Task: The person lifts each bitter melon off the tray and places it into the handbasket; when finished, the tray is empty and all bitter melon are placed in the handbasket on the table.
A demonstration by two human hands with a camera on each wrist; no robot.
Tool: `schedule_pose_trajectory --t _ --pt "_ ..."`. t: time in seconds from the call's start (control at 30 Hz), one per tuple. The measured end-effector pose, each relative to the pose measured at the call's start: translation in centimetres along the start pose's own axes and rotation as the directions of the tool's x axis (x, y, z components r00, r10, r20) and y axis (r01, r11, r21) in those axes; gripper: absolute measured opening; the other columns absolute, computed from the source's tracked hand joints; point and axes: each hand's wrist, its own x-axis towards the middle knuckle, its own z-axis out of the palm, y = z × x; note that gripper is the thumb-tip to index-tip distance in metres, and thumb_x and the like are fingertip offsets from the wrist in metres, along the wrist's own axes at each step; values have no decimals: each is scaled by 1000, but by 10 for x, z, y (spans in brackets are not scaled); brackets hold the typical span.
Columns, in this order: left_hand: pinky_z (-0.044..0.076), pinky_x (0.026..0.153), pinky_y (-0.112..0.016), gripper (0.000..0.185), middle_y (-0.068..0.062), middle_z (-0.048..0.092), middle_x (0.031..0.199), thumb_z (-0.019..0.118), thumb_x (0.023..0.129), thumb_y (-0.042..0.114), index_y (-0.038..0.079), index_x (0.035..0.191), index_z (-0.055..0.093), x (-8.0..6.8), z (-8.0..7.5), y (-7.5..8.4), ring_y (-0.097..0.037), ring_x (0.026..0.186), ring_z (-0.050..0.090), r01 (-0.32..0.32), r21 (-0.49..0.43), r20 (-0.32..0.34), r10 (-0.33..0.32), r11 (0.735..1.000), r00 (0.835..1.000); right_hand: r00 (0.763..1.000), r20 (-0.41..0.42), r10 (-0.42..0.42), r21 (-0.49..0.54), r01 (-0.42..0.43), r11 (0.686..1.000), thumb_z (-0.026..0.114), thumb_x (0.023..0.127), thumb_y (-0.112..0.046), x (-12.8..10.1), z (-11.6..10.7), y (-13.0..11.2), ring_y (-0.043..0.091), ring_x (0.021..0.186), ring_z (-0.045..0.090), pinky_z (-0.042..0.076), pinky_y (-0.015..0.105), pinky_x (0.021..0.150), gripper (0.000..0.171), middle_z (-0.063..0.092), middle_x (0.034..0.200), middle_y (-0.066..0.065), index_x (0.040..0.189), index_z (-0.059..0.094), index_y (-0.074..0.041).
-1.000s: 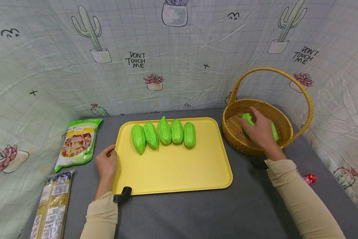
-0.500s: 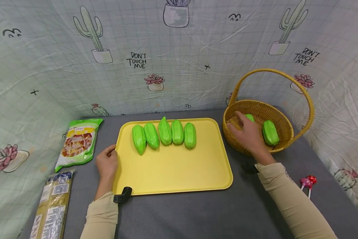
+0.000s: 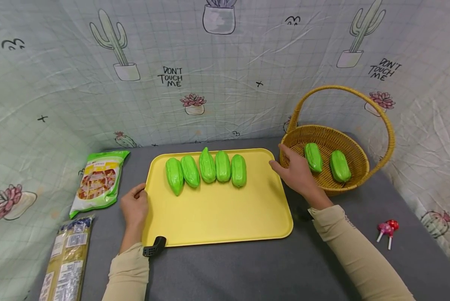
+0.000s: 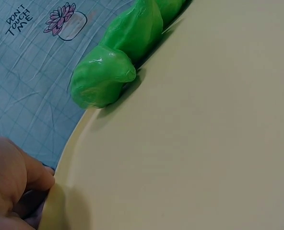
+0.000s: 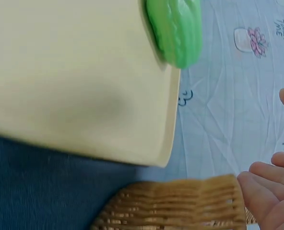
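Observation:
My left hand (image 3: pixel 135 209) pinches the left rim of a yellow rectangular tray (image 3: pixel 217 221); the left wrist view shows thumb and finger (image 4: pixel 39 175) at its edge. Several green, ribbed, gourd-like vegetables (image 3: pixel 207 166) lie in a row along the tray's far side. On the right, my right hand (image 3: pixel 299 173) hovers between the tray's right edge and a wicker basket (image 3: pixel 330 133), fingers spread, holding nothing. Inside the basket lie two more green gourd-like vegetables (image 3: pixel 339 166), side by side. The right wrist view shows the open palm (image 5: pixel 271 191) over the basket's rim.
A green-and-white food packet (image 3: pixel 98 182) lies left of the tray, with a long clear pack of yellowish contents (image 3: pixel 67 259) nearer me. Two lollipops (image 3: pixel 387 228) lie at the right. The basket's tall arched handle (image 3: pixel 386 121) rises above it. A patterned cloth stands behind.
My right hand has let go of a green gourd-like vegetable in the basket and moved left toward the tray, uncovering both vegetables there. My left hand has stayed at the tray's rim.

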Motion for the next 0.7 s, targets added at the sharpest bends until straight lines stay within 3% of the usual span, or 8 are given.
schedule_pose_trajectory --t 0.17,0.4,0.7 --pt "37 77 -14 37 -26 64 134 46 104 8 -2 135 65 -1 0 -2 -34 119 60 7 0 4 -7 1000 1000 999 -3 -35 -6 35 999 62 102 -32 -1 8 -7 44 138 49 45 60 107 70 40 160 23 158 35 0" --pt "38 79 -16 37 -25 64 135 47 104 9 -2 135 65 0 0 -3 -34 121 60 3 -6 1 -3 1000 1000 997 36 -72 71 69 995 63 102 -30 -2 20 -20 41 143 46 43 53 113 69 38 162 20 158 35 -2" --pt "38 78 -15 37 -25 65 134 48 104 9 -2 134 65 0 1 -1 -33 118 62 -7 -6 -8 7 1000 1000 992 126 -8 109 -6 994 64 100 -34 3 40 -23 43 147 41 41 54 115 73 35 164 20 159 33 -5"
